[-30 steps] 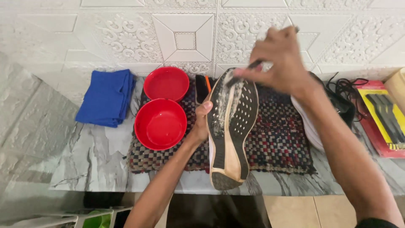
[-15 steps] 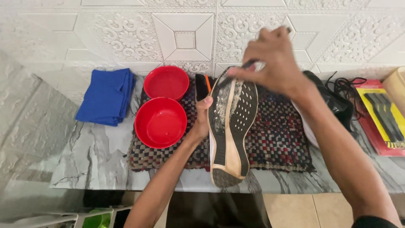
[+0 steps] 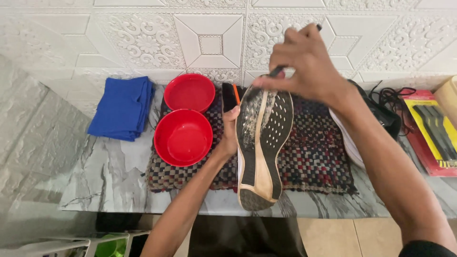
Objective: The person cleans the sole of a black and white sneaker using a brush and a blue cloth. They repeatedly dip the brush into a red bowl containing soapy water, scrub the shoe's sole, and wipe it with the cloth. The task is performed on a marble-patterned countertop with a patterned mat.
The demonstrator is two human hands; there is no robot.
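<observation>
Left hand, ctr of frame, is wrapped around the side of a shoe, thumb up along its edge, fingers hidden behind. It grips the shoe sole-up, toe toward the top of the frame, heel toward the bottom edge. Right hand, upper ctr-right, is closed w/ fingers pinched on a thin dark brush handle; its working end sits on the toe end of the sole, bristles mostly hidden. Sole shows whitish smears up front.

Under the shoe lies a checked woven mat on a marble counter. Left of ctr, two red bowls on/at the mat's left edge, one above the other. Upper left: folded blue cloth. Far right edge: red-and-yellow package, dark cords just above-left of it.
</observation>
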